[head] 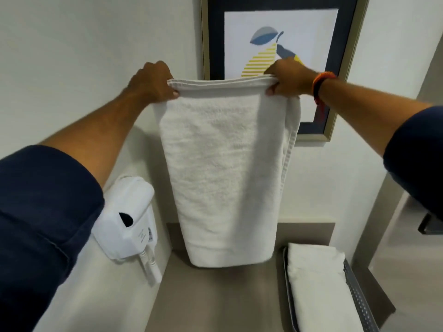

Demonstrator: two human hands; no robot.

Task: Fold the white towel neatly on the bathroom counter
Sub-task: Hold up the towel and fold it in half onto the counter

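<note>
The white towel (223,168) hangs doubled in front of me, held up by its top hemmed edge. My left hand (153,82) pinches the top left corner and my right hand (287,77) pinches the top right corner. The folded bottom end of the towel touches or nearly touches the grey-brown counter (215,298) near the back wall. A loose layer of the towel shows along its right side.
A white wall-mounted hair dryer (127,219) with its cord sits at the left of the counter. A grey tray (359,298) at the right holds another folded white towel (316,283). A framed picture (282,32) hangs on the wall behind.
</note>
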